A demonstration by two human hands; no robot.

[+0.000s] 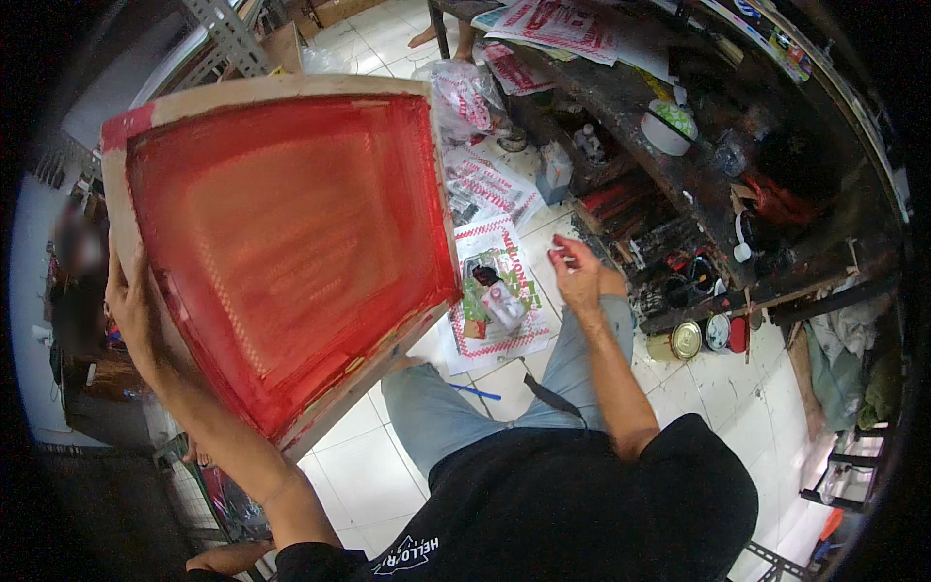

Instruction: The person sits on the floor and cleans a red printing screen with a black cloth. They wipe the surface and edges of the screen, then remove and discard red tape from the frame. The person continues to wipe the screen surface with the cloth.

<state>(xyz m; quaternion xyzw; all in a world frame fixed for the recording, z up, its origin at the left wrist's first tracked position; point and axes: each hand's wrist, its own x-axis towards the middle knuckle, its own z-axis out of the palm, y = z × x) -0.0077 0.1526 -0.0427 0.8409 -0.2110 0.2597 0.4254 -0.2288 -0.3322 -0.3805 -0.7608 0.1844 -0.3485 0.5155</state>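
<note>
A large wooden-framed printing screen [281, 242] coated in red ink is held up and tilted in front of me. My left hand [131, 306] grips its left frame edge from behind. My right hand [577, 272] hangs free above my right knee, fingers loosely curled and stained red, holding nothing. Below the screen my legs in grey trousers [456, 407] show I am seated. On the tiled floor just past my knee lie printed red-and-white sheets [499, 301] with small bottles on them.
A dark, ink-stained workbench [698, 165] runs along the right with a white bowl [667, 126], tins [686, 339] and rags. A plastic bag [465, 97] and a bottle [555, 167] sit on the floor. Another person's feet [441, 37] are visible at the top.
</note>
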